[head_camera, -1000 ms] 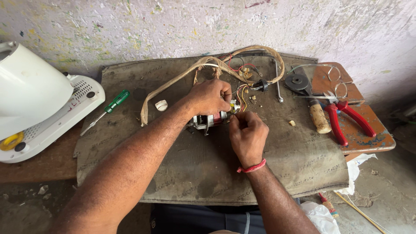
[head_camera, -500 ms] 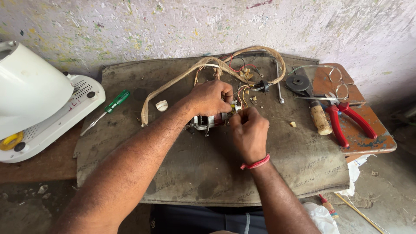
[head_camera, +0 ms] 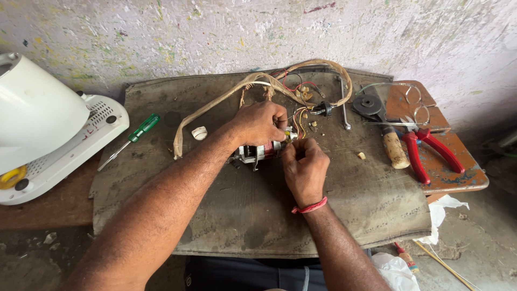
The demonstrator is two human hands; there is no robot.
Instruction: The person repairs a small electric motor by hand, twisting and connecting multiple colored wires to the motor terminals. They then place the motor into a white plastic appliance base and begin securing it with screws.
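Note:
A small electric motor [head_camera: 254, 152] lies on a grey-brown mat [head_camera: 258, 215] at the middle of the workbench. My left hand [head_camera: 259, 123] is closed over its top and steadies it. My right hand [head_camera: 305, 168] is curled just right of the motor, pinching at the thin coloured wires [head_camera: 299, 123] that leave the motor's end. Its fingertips hide what they grip. A tan sleeved cable [head_camera: 226, 99] loops from the motor's wiring across the back of the mat.
A white appliance housing [head_camera: 40, 118] sits at the left, a green-handled screwdriver [head_camera: 132, 138] beside it. Right of my hands lie red-handled pliers [head_camera: 425, 148], a wooden-handled tool [head_camera: 395, 148], eyeglasses [head_camera: 409, 99], a black disc [head_camera: 368, 104] and a metal rod [head_camera: 343, 105]. A wall closes the back.
My right hand has shifted slightly at the motor's wire end, fingers working the wires. My left hand stays on the motor.

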